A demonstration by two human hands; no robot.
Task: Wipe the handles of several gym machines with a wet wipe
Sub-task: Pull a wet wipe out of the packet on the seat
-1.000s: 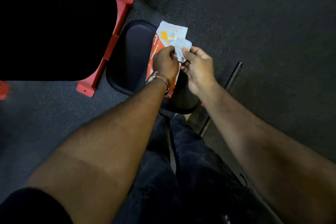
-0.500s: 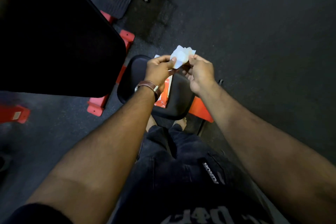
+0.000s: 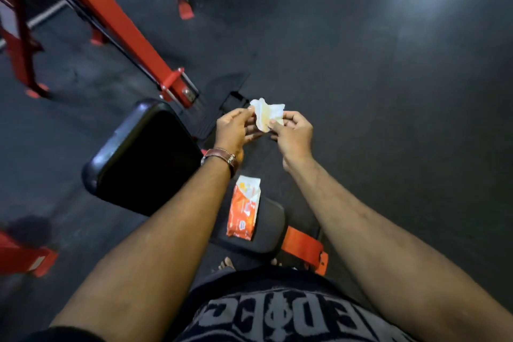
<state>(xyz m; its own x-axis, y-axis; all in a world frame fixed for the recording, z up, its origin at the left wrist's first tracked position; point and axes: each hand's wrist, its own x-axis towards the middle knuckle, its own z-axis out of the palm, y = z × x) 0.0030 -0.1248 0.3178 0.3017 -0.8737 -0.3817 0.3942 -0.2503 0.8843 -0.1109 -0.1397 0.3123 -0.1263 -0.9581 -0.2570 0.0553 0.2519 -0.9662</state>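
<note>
White crumpled wet wipe (image 3: 267,116), pinched between both hands.

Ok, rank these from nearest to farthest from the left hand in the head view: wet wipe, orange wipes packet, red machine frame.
1. wet wipe: pinched by the left hand, shared with the right hand.
2. orange wipes packet: below the wrist, lying on the black seat pad.
3. red machine frame: upper left, on the floor.
</note>
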